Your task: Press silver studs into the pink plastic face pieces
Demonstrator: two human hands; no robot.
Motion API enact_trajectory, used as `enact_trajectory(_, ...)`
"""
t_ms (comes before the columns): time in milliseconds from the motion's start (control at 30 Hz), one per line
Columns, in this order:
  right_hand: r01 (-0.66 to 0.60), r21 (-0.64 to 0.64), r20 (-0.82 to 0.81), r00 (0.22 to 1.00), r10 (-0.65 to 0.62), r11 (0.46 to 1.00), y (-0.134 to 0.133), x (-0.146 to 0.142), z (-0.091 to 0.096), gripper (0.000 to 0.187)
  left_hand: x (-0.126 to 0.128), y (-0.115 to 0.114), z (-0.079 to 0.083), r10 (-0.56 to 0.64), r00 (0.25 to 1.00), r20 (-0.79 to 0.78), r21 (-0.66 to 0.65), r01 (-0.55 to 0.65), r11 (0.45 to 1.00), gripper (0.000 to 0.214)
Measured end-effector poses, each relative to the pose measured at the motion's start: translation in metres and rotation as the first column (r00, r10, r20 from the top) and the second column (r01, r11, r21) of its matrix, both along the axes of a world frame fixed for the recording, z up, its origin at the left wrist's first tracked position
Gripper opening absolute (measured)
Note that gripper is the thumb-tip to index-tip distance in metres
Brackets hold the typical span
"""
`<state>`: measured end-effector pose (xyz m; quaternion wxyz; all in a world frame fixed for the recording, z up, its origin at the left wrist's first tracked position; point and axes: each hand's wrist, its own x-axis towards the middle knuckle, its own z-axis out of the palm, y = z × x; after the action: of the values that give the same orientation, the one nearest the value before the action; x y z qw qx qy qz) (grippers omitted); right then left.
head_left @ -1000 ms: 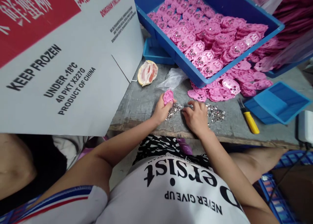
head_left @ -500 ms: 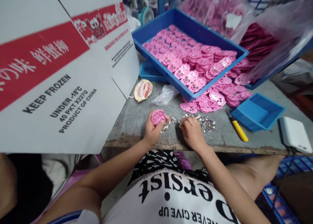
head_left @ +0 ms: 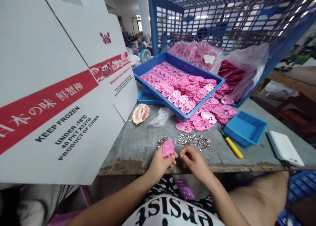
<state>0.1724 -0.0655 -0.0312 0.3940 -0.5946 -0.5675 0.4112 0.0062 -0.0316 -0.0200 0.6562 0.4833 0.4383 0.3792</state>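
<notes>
My left hand (head_left: 159,161) is closed round a small pink paw-shaped piece (head_left: 168,148), held upright near the table's front edge. Just to its right, my right hand (head_left: 195,160) is pinched shut on something too small to make out, its fingertips close to the pink piece. Right behind both hands lies a heap of tiny silvery sequins (head_left: 194,140) on the grey table (head_left: 138,143). Farther back, a large blue tray (head_left: 148,78) holds several stacks of the same pink pieces, and more pink pieces (head_left: 197,122) lie loose in front of it.
A big white and red carton (head_left: 56,87) stands at the left. A fruit peel (head_left: 140,114), a clear plastic bag (head_left: 160,116), a yellow-handled knife (head_left: 232,146), a small blue tray (head_left: 244,127), a white device (head_left: 285,148) and bags of pink parts (head_left: 232,71) sit around.
My hands have drawn back from the sequin heap toward the table's front edge, the right hand now pinched beside the pink piece. The camera has tilted up, showing more of the room.
</notes>
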Motion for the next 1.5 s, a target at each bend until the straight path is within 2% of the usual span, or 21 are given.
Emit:
enact_trajectory(167, -0.031, 0.028, 0.159, 0.987, 0.026, 0.999, -0.003, -0.003, 0.001, 0.021, 0.003, -0.001, -0.008, 0.022, 1.000, -0.016, -0.034, -0.023, 0.999, 0.043)
enact_trajectory(400, -0.037, 0.086, 0.193, 0.981, 0.019, 0.996, -0.006, -0.006, 0.004, 0.023, 0.007, -0.002, -0.009, 0.049, 0.998, -0.042, -0.045, -0.051, 0.998, 0.046)
enact_trajectory(500, -0.022, 0.094, 0.153, 0.988, 0.008, 0.995, -0.008, -0.006, 0.003, 0.017, 0.009, -0.003, -0.008, 0.041, 0.998, -0.039, -0.052, -0.043, 0.998, 0.045)
enact_trajectory(600, -0.007, 0.047, 0.036, 0.999, 0.006, 0.999, -0.009, -0.004, 0.003, 0.008, 0.011, -0.003, -0.006, 0.014, 1.000, -0.028, -0.053, -0.016, 0.998, 0.043)
enact_trajectory(733, -0.009, 0.010, -0.050, 0.999, 0.010, 1.000, -0.011, 0.000, 0.003, 0.009, 0.012, -0.003, -0.004, -0.030, 0.999, -0.038, -0.035, 0.029, 0.999, 0.039)
enact_trajectory(967, -0.091, 0.023, 0.059, 0.994, 0.089, 0.996, -0.015, 0.007, 0.011, 0.010, 0.011, -0.001, -0.011, -0.125, 0.987, -0.100, 0.000, 0.126, 0.992, 0.038)
enact_trajectory(1167, -0.180, 0.040, 0.189, 0.967, 0.170, 0.983, -0.019, 0.009, 0.020, 0.012, 0.003, -0.001, -0.004, -0.169, 0.944, -0.284, 0.150, 0.218, 0.964, 0.022)
enact_trajectory(1267, -0.202, 0.036, 0.279, 0.942, 0.185, 0.979, -0.022, 0.008, 0.021, 0.011, 0.002, -0.002, -0.002, -0.199, 0.932, -0.304, 0.153, 0.254, 0.955, 0.021)
enact_trajectory(1500, -0.215, 0.075, 0.353, 0.919, 0.175, 0.974, -0.021, 0.004, 0.018, 0.014, 0.008, -0.003, -0.002, -0.089, 0.934, -0.346, 0.179, 0.159, 0.971, 0.024)
